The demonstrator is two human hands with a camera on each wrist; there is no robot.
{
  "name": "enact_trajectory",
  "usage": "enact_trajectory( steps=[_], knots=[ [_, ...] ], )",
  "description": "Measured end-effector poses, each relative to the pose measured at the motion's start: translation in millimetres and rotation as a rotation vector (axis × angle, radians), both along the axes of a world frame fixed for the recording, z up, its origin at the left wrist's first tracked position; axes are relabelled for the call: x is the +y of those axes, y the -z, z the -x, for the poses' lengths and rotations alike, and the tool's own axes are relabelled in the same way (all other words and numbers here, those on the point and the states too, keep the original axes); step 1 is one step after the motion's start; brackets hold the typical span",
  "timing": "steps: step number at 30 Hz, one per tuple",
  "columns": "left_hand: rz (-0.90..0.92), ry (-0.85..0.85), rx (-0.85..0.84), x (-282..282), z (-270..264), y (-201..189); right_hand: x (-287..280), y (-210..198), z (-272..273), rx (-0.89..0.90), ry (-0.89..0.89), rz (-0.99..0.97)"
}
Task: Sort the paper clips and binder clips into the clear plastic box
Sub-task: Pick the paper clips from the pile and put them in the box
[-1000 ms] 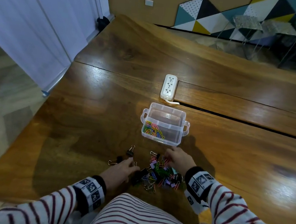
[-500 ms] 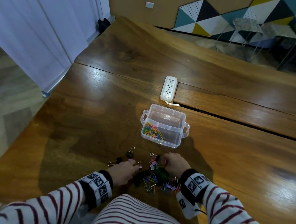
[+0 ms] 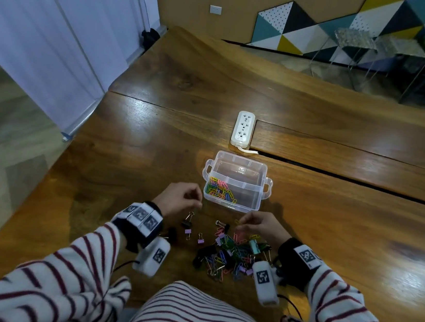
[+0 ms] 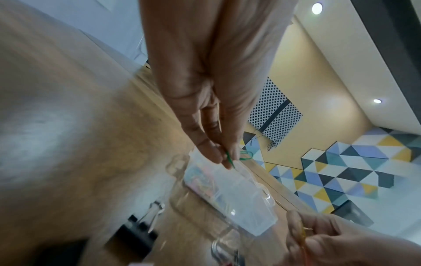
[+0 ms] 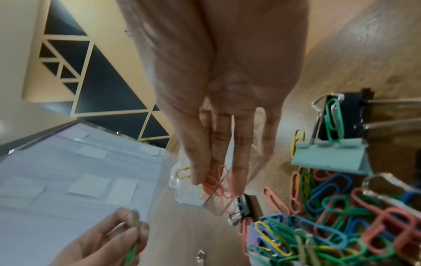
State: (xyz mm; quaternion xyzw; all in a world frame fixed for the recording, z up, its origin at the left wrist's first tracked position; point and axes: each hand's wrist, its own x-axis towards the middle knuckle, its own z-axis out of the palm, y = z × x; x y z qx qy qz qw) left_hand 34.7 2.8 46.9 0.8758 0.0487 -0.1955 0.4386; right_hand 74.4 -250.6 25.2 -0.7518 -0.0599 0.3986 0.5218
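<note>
A clear plastic box (image 3: 240, 164) stands open on the table, with several coloured paper clips (image 3: 220, 189) in its near-left compartment. My left hand (image 3: 196, 203) hovers just left of the box's front corner and pinches green paper clips (image 4: 243, 155). My right hand (image 3: 242, 225) hangs just in front of the box and pinches pink and yellow paper clips (image 5: 216, 181). A mixed pile of paper clips and binder clips (image 3: 231, 252) lies between my wrists. A few binder clips (image 3: 187, 221) lie apart to its left.
A white power strip (image 3: 242, 128) lies behind the box beside a long slot in the wooden table (image 3: 124, 165). The table's left edge drops to the floor by a white curtain (image 3: 47, 31).
Both hands have lifted from the pile and moved forward toward the box, each now pinching paper clips. The left hand travelled farthest, up to the box's left front corner.
</note>
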Motion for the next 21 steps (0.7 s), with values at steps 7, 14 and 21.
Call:
enact_trajectory(
  steps=[7,14,21],
  knots=[
    [-0.072,0.016,-0.110,-27.1,-53.3,7.5,0.1,-10.1,-0.6,0.141,0.181,-0.171],
    [-0.131,0.021,-0.128,-31.3,-62.2,15.4,0.0,-5.5,-5.0,0.066,0.206,-0.089],
    [-0.110,-0.055,-0.241,-27.4,-30.7,-3.8,25.4,-22.8,-38.1,0.004,0.434,-0.177]
  ],
)
